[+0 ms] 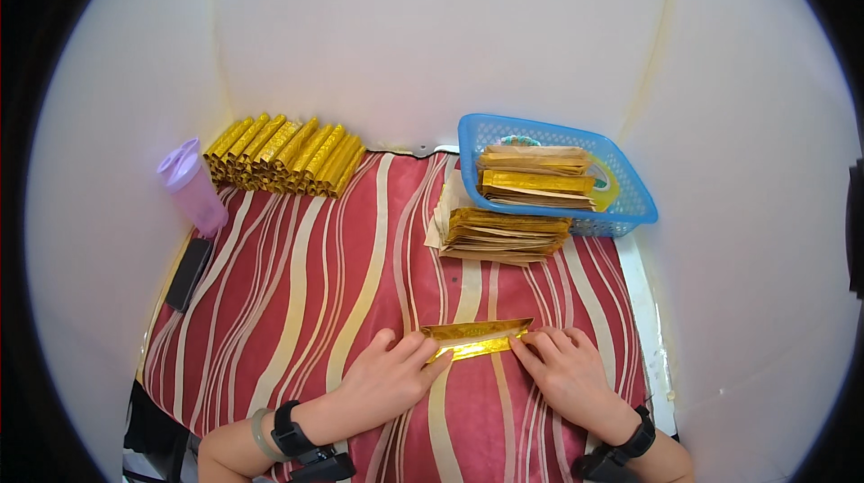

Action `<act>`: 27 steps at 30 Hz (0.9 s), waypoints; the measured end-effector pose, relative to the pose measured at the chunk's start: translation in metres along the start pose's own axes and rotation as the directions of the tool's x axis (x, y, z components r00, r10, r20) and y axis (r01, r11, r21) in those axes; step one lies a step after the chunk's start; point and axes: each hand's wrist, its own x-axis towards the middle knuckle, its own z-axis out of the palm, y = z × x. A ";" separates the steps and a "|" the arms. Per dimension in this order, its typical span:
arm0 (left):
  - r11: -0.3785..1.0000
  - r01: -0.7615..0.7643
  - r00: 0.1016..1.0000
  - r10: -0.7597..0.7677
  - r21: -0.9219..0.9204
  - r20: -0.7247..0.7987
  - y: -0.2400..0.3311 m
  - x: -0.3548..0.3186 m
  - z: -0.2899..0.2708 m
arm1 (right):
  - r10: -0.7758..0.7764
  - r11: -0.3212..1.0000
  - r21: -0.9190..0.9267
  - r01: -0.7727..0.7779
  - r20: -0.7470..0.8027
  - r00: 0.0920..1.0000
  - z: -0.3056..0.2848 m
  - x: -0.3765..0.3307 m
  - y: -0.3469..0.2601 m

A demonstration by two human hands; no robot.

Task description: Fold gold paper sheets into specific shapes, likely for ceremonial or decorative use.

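Note:
A strip of gold foil paper (481, 347), folded lengthwise, lies on the cloth near the front middle. Its far flap stands up a little, brown-gold inside, while the near part shines bright gold. My left hand (387, 379) grips the left end, thumb and fingers closed on it. At the right end my right hand (569, 375) does the same, with its thumb and index finger on the near edge. The undersides of both hands' fingers are partly hidden.
A pile of rolled gold foil tubes (283, 154) lies back left, beside a lilac lidded cup (193, 190) and a black flat box (188, 274). Back right, a blue basket (634, 186) holds stacked foil sheets; another foil stack (506, 235) sits before it. White walls enclose the table.

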 end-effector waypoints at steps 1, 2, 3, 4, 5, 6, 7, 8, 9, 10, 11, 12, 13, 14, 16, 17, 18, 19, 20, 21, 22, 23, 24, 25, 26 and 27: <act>1.000 0.000 1.000 0.000 0.004 -0.003 0.000 -0.003 -0.003 | -0.003 1.000 -0.008 0.003 -0.006 1.000 0.000 0.000 0.000; 1.000 0.004 1.000 -0.004 0.023 0.005 0.001 -0.006 -0.007 | -0.006 1.000 -0.016 0.006 -0.012 1.000 -0.001 0.000 0.000; 0.999 0.010 1.000 -0.011 0.044 0.013 0.002 -0.008 -0.009 | -0.010 1.000 -0.019 0.010 -0.017 1.000 -0.001 -0.001 0.000; 0.999 0.013 1.000 -0.014 0.049 0.011 0.002 -0.010 -0.009 | -0.003 1.000 -0.015 0.002 -0.017 1.000 -0.001 -0.001 0.000; 0.998 0.007 1.000 -0.007 0.057 -0.002 0.003 -0.012 -0.008 | 0.005 1.000 -0.012 -0.005 -0.017 1.000 -0.001 -0.001 0.000; 0.998 0.000 1.000 0.001 0.065 -0.016 0.003 -0.012 -0.007 | 0.002 1.000 -0.016 -0.002 -0.020 1.000 -0.002 -0.002 0.001; 0.998 0.001 1.000 0.000 0.068 -0.020 0.003 -0.013 -0.008 | 0.000 0.999 -0.038 -0.001 -0.024 1.000 -0.002 -0.003 0.001; 0.995 -0.018 1.000 0.019 0.100 -0.004 0.004 -0.013 -0.010 | -0.002 0.998 -0.062 0.001 -0.028 1.000 -0.002 -0.003 0.001; 0.991 -0.040 0.999 0.039 0.130 0.013 0.004 -0.013 -0.011 | -0.002 0.998 -0.067 0.000 -0.029 1.000 -0.002 -0.003 0.002; 0.991 -0.041 0.999 0.041 0.131 0.008 0.003 -0.012 -0.011 | -0.003 0.998 -0.062 0.001 -0.036 0.999 -0.002 -0.003 0.003; 0.993 -0.039 0.999 0.041 0.112 -0.017 0.003 -0.010 -0.012 | -0.004 0.998 -0.057 0.001 -0.042 0.999 -0.002 -0.004 0.004; 0.995 -0.030 0.999 0.034 0.100 -0.037 0.004 -0.011 -0.015 | -0.009 0.998 -0.057 0.007 -0.049 0.999 -0.003 -0.003 0.004; 0.994 -0.026 0.999 0.030 0.107 -0.037 0.004 -0.012 -0.016 | -0.014 0.999 -0.050 0.011 -0.060 0.998 -0.003 -0.002 0.003; 0.992 -0.014 0.999 0.018 0.122 -0.031 0.005 -0.014 -0.016 | -0.018 0.999 -0.042 0.015 -0.071 0.997 -0.004 -0.002 0.003; 0.991 -0.011 0.999 0.016 0.132 -0.037 0.006 -0.013 -0.013 | -0.031 0.999 -0.021 0.029 -0.080 0.996 0.000 -0.004 0.005; 0.993 0.018 0.999 -0.014 0.117 -0.032 0.007 -0.013 -0.013 | -0.045 0.999 0.007 0.046 -0.089 0.995 0.001 -0.005 0.006; 0.994 0.046 0.999 -0.044 0.100 -0.026 0.007 -0.013 -0.012 | -0.042 0.999 0.003 0.043 -0.089 0.995 -0.001 -0.004 0.007; 0.994 0.043 0.999 -0.040 0.101 -0.030 0.006 -0.012 -0.011 | -0.075 0.996 0.035 0.076 -0.049 0.996 -0.004 -0.004 0.009; 0.990 0.074 0.996 -0.069 0.119 -0.052 0.004 -0.012 -0.008 | -0.108 0.992 0.070 0.108 -0.009 0.994 -0.006 -0.004 0.010; 0.985 0.108 0.992 -0.099 0.136 -0.072 0.001 -0.013 -0.005 | -0.106 0.992 0.068 0.106 -0.010 0.994 -0.007 -0.004 0.009; 0.985 0.106 0.993 -0.096 0.136 -0.074 -0.002 -0.012 -0.002 | -0.165 0.977 0.135 0.166 -0.021 0.986 -0.008 -0.004 0.007; 0.982 0.147 0.987 -0.139 0.118 -0.076 -0.006 -0.010 0.001 | -0.221 0.954 0.200 0.224 -0.036 0.975 -0.008 -0.003 0.004; 0.976 0.190 0.980 -0.183 0.102 -0.077 -0.010 -0.009 0.003 | -0.221 0.954 0.200 0.225 -0.039 0.974 -0.008 -0.003 0.001; 0.976 0.215 0.973 -0.210 0.041 -0.097 -0.013 -0.008 0.004 | -0.243 0.945 0.213 0.248 -0.050 0.969 -0.007 -0.003 -0.003; 0.976 0.215 0.973 -0.210 0.045 -0.096 -0.013 -0.006 0.002 | -0.265 0.936 0.226 0.271 -0.061 0.962 -0.007 -0.003 -0.007; 0.965 0.257 0.958 -0.261 -0.050 -0.119 -0.013 0.000 0.001 | -0.287 0.929 0.214 0.303 -0.102 0.952 -0.004 -0.004 -0.008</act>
